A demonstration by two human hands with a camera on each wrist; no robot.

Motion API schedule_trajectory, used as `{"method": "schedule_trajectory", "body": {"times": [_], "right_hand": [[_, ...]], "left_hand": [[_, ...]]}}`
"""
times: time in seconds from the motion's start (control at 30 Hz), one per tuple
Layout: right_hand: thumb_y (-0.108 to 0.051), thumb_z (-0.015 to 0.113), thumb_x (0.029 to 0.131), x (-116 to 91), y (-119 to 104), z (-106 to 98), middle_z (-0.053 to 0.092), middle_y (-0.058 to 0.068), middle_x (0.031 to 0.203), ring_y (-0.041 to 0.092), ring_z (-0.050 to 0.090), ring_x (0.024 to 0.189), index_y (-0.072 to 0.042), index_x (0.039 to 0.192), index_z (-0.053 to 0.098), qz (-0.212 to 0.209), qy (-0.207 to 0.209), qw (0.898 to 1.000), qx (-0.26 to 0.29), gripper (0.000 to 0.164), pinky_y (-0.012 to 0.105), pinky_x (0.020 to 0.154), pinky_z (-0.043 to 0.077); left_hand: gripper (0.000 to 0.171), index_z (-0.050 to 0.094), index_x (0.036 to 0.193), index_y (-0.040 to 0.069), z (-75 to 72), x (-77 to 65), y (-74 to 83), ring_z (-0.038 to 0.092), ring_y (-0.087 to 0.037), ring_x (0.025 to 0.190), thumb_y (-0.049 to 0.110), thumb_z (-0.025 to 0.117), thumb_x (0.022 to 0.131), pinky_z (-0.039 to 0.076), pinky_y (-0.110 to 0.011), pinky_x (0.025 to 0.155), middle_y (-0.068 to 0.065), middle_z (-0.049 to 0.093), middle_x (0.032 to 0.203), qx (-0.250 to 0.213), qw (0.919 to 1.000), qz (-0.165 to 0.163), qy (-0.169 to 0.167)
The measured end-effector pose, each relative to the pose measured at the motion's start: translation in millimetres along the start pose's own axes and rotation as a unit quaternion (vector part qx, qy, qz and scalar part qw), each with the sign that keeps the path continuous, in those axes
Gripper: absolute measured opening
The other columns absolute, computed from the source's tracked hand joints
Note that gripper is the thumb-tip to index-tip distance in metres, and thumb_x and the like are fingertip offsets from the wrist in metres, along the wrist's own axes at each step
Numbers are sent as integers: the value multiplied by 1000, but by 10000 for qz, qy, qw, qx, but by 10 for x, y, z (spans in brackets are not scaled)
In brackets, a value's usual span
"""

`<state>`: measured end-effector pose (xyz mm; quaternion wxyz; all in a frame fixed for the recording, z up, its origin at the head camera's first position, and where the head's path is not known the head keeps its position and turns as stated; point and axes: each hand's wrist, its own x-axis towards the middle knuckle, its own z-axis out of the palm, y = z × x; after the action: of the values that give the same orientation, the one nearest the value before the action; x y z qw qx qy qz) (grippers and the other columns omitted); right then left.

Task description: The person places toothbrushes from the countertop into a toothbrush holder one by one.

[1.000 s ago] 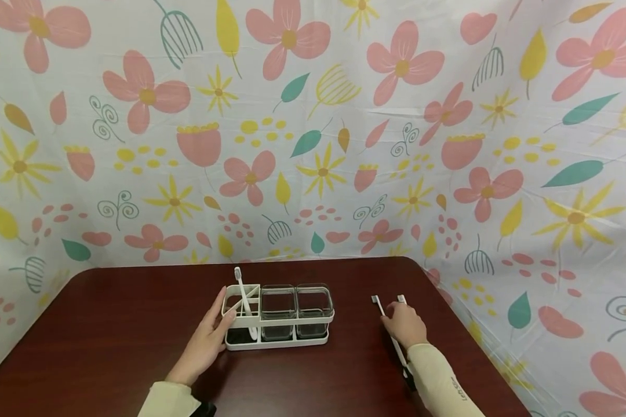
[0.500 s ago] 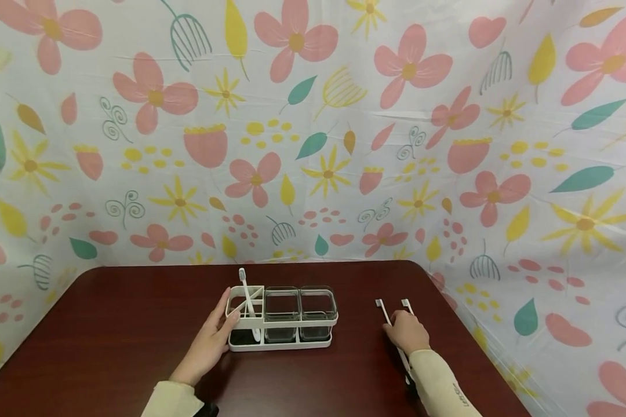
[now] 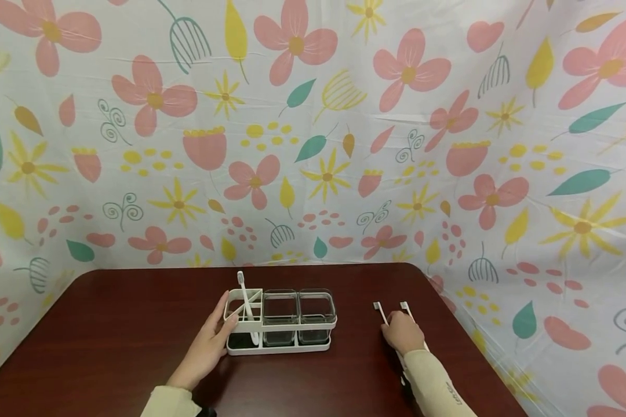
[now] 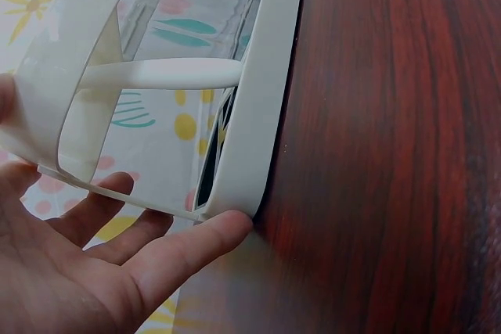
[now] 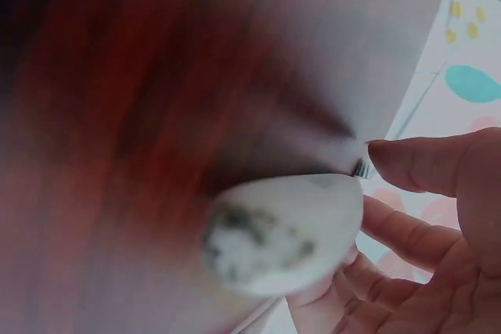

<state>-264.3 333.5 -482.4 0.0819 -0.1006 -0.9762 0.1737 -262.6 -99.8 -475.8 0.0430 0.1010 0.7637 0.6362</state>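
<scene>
A white toothbrush holder stands mid-table. My left hand grips its left end, thumb on the front corner, fingers along the side. In the left wrist view, one fingertip touches the base. One white toothbrush leans upright in the divided left compartment. Over to the right, my right hand holds another toothbrush between thumb and fingers. Its blurred handle end looms near the right wrist camera. A further toothbrush lies just right of it, partly hidden under the hand.
Two clear glass cups sit side by side in the holder's middle and right places. The dark red-brown table has rounded far corners. A flower-printed curtain hangs behind and to the right.
The handle end of the toothbrush at my right hand has swung slightly left, and more of the other brush's handle shows. My left hand and the holder stay put; the head view shifts slightly.
</scene>
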Motion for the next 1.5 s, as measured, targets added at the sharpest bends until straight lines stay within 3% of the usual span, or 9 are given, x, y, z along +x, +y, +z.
{"method": "schedule_trajectory", "body": {"times": [0.27,0.5,0.8,1.2,1.5], "right_hand": [[-12,68,86,43,8,32,67,15,81,37,64,73,-3,85,69,30,46,9999,-135,9,56,67,50],[-13,68,89,77,80,77,66,13,78,34,63,70,-5,85,69,94,-52,9998,-182,10,54,65,50],[-4,59,84,109,108,109,65,14,78,33,61,67,-6,82,66,132,-168,9997,-139,8,51,61,49],[-4,56,86,173,90,17,64,15,82,31,60,66,-6,85,65,129,-254,9996,9,9,49,58,48],[-7,56,93,160,-39,-173,63,13,80,28,59,63,-1,96,64,77,-176,9995,254,11,46,55,47]], "left_hand": [[65,18,159,36,6,-22,16,37,-48,133,38,52,104,50,-62,80,-21,18,160,-78,9999,83,-35],[63,19,158,38,62,-45,-11,38,-47,134,38,51,104,51,-60,79,-20,20,160,-67,10000,28,-43],[63,19,159,36,62,-67,-14,37,-48,134,36,51,105,50,-62,80,-20,17,160,-209,9998,41,-52],[63,17,159,37,21,-34,13,38,-46,133,35,51,105,51,-58,82,-19,13,161,-245,9997,63,-55],[64,18,159,38,-28,-13,33,38,-47,134,41,50,104,50,-60,82,-19,16,160,88,9999,39,28]]}}
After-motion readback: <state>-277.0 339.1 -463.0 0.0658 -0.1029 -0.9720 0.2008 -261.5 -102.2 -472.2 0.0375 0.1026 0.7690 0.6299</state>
